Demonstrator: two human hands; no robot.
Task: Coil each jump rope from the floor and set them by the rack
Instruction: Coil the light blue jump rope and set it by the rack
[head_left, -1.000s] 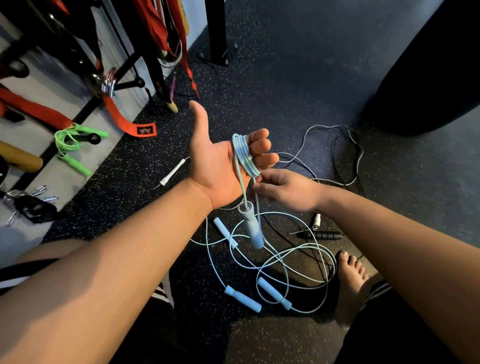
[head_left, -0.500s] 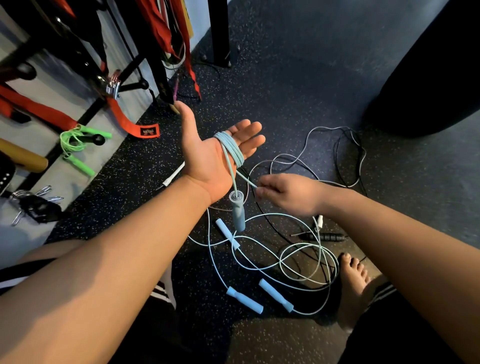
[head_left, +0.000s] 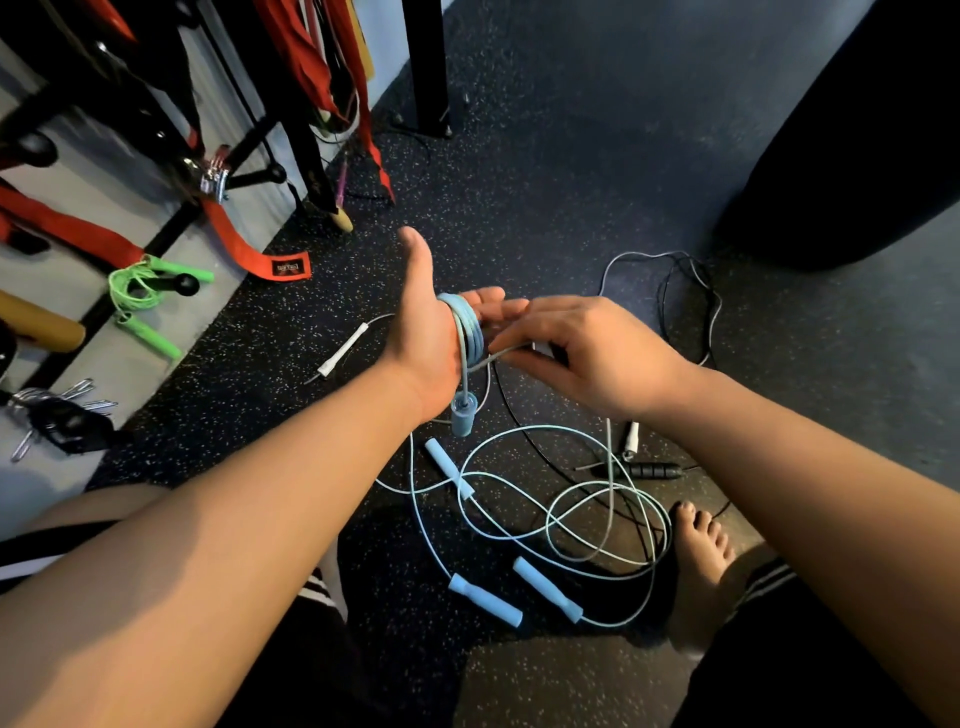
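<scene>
Loose blue loops (head_left: 571, 519) lie on the floor (head_left: 519, 182) beside my bare foot (head_left: 701, 561). My left hand (head_left: 431, 332) is flat, thumb up and fingers straight, with the blue jump rope (head_left: 470, 332) wound round the palm, while my right hand (head_left: 587, 353) pinches that rope beside the coil. A green jump rope (head_left: 140, 296) lies farther off by the rack (head_left: 426, 62).

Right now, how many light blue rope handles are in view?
4: one handle hangs below the left hand, a second handle lies on the floor beneath it, two more handles lie closer in. Others may be hidden.
</scene>
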